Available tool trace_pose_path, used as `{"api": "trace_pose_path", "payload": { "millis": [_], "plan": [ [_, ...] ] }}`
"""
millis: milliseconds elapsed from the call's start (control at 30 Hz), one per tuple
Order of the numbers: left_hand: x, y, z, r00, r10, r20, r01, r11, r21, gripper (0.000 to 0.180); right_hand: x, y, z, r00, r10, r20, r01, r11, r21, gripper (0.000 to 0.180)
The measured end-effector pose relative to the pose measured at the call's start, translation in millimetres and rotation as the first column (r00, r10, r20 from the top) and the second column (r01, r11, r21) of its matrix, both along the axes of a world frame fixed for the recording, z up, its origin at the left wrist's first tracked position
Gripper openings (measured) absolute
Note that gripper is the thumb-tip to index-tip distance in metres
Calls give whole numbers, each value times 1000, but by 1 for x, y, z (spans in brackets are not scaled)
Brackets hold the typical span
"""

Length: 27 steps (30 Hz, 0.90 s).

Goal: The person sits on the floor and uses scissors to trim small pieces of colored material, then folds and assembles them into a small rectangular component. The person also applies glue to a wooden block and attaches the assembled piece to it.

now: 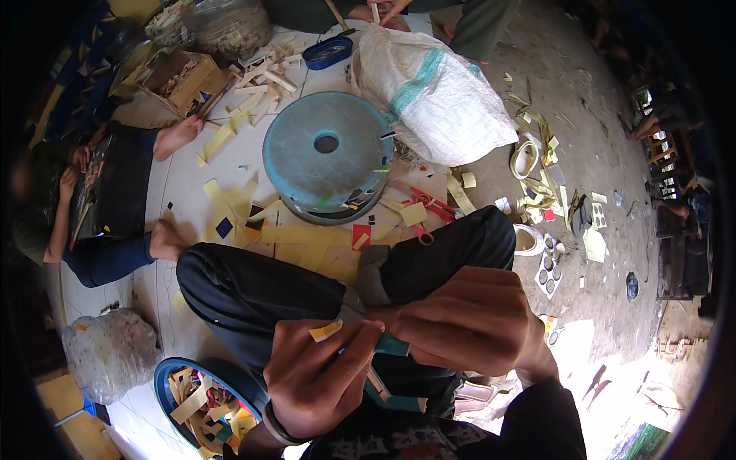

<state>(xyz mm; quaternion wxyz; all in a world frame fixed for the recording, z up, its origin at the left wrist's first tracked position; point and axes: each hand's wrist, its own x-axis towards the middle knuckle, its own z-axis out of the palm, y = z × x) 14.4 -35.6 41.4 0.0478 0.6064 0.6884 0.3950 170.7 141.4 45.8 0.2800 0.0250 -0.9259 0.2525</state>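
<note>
Two hands pinch one small, flat teal strip above your lap.
Your left hand and your right hand both have curled fingers gripping the strip, which sits between them with its ends hidden. Just below, a teal piece with a pale wood-coloured edge shows; you cannot tell whether it joins the strip. A yellow-and-white scrap lies across your left knuckles. Beyond your folded legs in black trousers, flat pale-yellow strips litter the white tiled floor. Farther out rests a thick, round blue-grey disc with a central hole, beside a bulging white woven sack with a teal stripe. Left of you stands a blue tub of mixed scraps.
</note>
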Motion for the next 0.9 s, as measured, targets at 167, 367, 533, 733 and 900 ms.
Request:
{"api": "trace_pose_path", "payload": {
  "millis": [167,367,533,733,900],
  "plan": [
    [0,1,-1,999,-35,-17,35,999,5,37,-3,-5,5,999,-24,-29,28,992,121,28],
    [0,-2,2,998,-47,50,50,997,-66,35,-8,-13,4,998,-35,-60,52,951,304,23],
    [1,-2,-1,985,-71,158,82,995,-64,31,-2,-11,5,999,-23,35,12,954,298,23],
    [1,3,-5,971,-102,218,124,988,-89,31,-4,-14,-8,991,-121,-57,131,958,253,25],
    [-1,4,-4,963,-163,212,187,978,-95,31,7,-11,-1,991,-78,107,60,985,160,25]
  ]
}}
